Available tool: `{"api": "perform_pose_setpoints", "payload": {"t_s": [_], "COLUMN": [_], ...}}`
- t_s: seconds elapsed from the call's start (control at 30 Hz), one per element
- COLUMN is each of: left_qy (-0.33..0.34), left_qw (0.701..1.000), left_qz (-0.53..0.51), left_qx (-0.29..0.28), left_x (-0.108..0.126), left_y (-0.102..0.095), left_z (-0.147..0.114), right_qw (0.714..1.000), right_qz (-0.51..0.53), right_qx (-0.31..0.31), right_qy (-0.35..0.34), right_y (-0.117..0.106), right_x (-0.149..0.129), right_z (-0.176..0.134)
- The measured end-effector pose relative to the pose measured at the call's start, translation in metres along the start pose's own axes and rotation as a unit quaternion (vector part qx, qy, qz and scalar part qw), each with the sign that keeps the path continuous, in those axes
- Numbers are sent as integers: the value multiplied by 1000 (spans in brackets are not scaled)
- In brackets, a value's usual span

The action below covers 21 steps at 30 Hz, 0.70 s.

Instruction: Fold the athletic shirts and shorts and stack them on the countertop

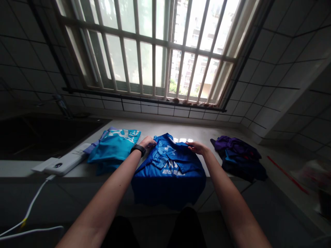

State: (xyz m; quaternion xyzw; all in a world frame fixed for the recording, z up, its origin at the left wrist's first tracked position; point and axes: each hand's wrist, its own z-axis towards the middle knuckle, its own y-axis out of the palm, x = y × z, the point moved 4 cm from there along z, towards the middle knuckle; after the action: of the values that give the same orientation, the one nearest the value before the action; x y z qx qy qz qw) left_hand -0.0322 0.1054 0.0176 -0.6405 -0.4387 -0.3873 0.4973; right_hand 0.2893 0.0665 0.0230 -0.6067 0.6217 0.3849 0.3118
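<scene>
A blue T-shirt (168, 172) with a light print and white lettering lies on the white countertop (201, 129), its lower part hanging over the front edge. My left hand (148, 142), with a dark band on the wrist, pinches the shirt's upper left side. On the opposite side, my right hand (197, 147) grips the upper right edge between thumb and fingers. To the left rests a folded teal garment (116, 146) with a white print, over a lavender one. A pile of purple and dark clothes (236, 153) sits to the right.
A white power bank (64, 162) with a cable lies at the counter's left front edge. Behind it are a dark sink (46, 134) and a faucet (62, 105). A barred window (155, 44) rises at the back. A red strip (287, 175) lies far right.
</scene>
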Motion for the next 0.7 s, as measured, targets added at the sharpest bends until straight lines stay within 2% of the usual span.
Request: {"api": "perform_pose_setpoints", "payload": {"t_s": [0.13, 0.2, 0.23, 0.3, 0.4, 0.43, 0.5, 0.57, 0.7], "left_qy": [-3, 0, 8, 38, 159, 218, 325, 362, 298], "left_qw": [998, 997, 996, 993, 975, 963, 934, 925, 951], "left_qz": [-62, -83, -91, -104, -130, -135, -127, -93, -76], "left_qx": [-12, -5, 4, 34, 80, 84, 78, 68, 42], "left_x": [10, 17, 23, 39, 74, 87, 105, 109, 83], "left_y": [2, 2, 2, -1, -9, -12, -16, -18, -16], "left_z": [-1, 0, 2, 6, 12, 12, 10, 6, -12], "right_qw": [998, 997, 995, 976, 916, 902, 893, 886, 877], "right_qz": [28, 11, -11, -77, -142, -149, -152, -158, -206], "right_qx": [-14, 2, 18, 58, 94, 97, 100, 101, 111], "right_qy": [-47, -71, -94, -194, -364, -394, -413, -423, -420], "right_y": [-8, -9, -9, -7, -1, 0, 2, 4, 6], "right_x": [-5, -9, -14, -34, -74, -84, -95, -93, -62], "right_z": [2, 3, 3, 2, -6, -9, -11, -12, -14]}}
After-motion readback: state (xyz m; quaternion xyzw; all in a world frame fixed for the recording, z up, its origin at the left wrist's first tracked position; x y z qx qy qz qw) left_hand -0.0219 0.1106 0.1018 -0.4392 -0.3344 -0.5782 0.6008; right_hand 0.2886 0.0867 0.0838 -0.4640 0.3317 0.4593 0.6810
